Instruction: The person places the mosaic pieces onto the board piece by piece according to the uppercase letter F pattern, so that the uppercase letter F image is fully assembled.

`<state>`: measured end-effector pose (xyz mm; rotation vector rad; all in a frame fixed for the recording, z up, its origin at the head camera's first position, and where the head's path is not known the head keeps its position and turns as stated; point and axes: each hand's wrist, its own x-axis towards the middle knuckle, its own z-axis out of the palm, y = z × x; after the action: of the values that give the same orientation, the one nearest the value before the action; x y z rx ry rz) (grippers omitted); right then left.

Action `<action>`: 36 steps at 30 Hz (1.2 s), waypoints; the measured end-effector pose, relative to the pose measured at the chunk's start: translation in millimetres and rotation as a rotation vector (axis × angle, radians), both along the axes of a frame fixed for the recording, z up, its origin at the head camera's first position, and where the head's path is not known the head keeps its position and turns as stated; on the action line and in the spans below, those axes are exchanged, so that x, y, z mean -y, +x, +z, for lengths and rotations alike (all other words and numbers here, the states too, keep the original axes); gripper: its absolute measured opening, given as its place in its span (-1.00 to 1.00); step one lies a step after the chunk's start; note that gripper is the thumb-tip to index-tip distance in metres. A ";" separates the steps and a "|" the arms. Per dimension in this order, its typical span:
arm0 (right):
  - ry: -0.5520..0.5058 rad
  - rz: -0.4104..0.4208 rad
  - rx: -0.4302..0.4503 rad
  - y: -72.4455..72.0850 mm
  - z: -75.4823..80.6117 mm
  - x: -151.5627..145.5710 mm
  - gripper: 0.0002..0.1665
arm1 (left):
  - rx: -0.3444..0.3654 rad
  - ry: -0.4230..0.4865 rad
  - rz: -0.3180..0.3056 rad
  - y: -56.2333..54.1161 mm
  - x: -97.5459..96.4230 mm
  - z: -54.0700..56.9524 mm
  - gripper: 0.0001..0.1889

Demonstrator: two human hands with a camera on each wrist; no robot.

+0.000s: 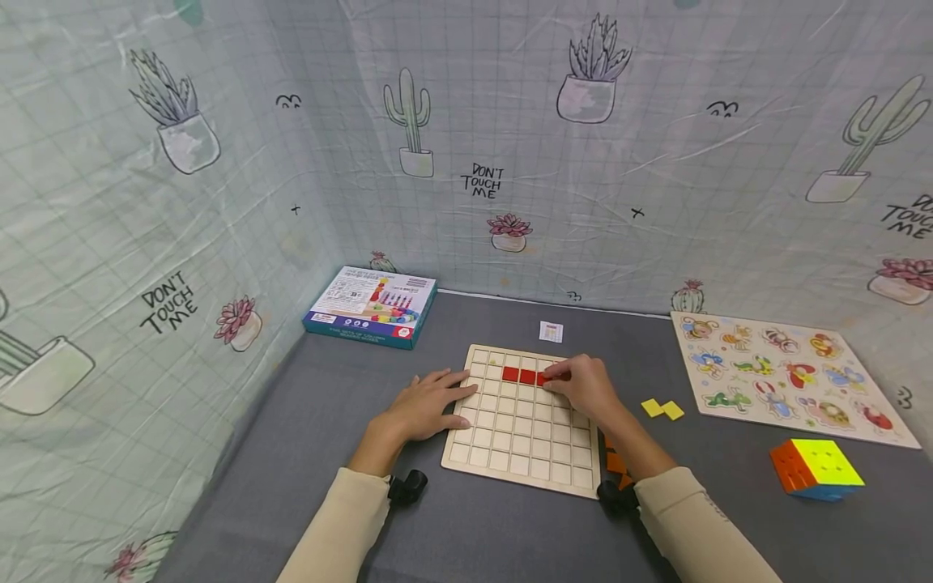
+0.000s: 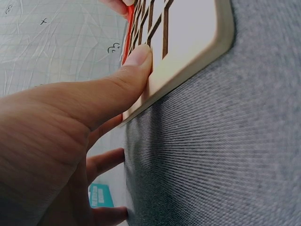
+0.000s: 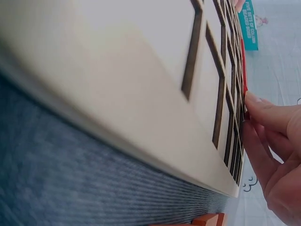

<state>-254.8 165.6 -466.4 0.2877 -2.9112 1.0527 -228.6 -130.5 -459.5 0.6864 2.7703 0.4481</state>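
Note:
A light wooden board (image 1: 510,468) with a grid of square recesses lies flat on the table. Two red square tiles (image 1: 519,376) sit side by side in a row near its far edge. Just right of them, my right hand (image 1: 586,387) pinches a third red tile (image 1: 541,379) between thumb and fingers, down at the board; the fingers partly hide it. On the left edge of the board rests my left hand (image 1: 423,405), fingers spread. The left wrist view shows its thumb (image 2: 138,59) on the board's face and other fingertips touching the grey cloth.
Orange pieces (image 1: 615,462) lie by the board's right side, partly behind the right forearm. Farther right are two yellow tiles (image 1: 662,409), a puzzle cube (image 1: 818,470) and an insect picture board (image 1: 790,372). A game box (image 1: 372,306) and a small printed card (image 1: 551,331) are at the back.

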 end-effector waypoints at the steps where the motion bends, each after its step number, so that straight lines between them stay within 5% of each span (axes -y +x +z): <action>1: -0.001 0.000 0.000 0.0 0.2 0.1 -0.79 | 0.000 0.001 0.000 0.1 -0.1 0.0 -0.33; 36: -0.023 -0.006 0.050 -0.9 3.7 1.3 -0.81 | 0.004 0.002 0.004 -0.2 -0.9 -0.4 -0.32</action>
<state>-255.7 164.4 -462.7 0.2558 -2.9393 1.1075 -228.8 -129.5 -459.9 0.6790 2.7683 0.4522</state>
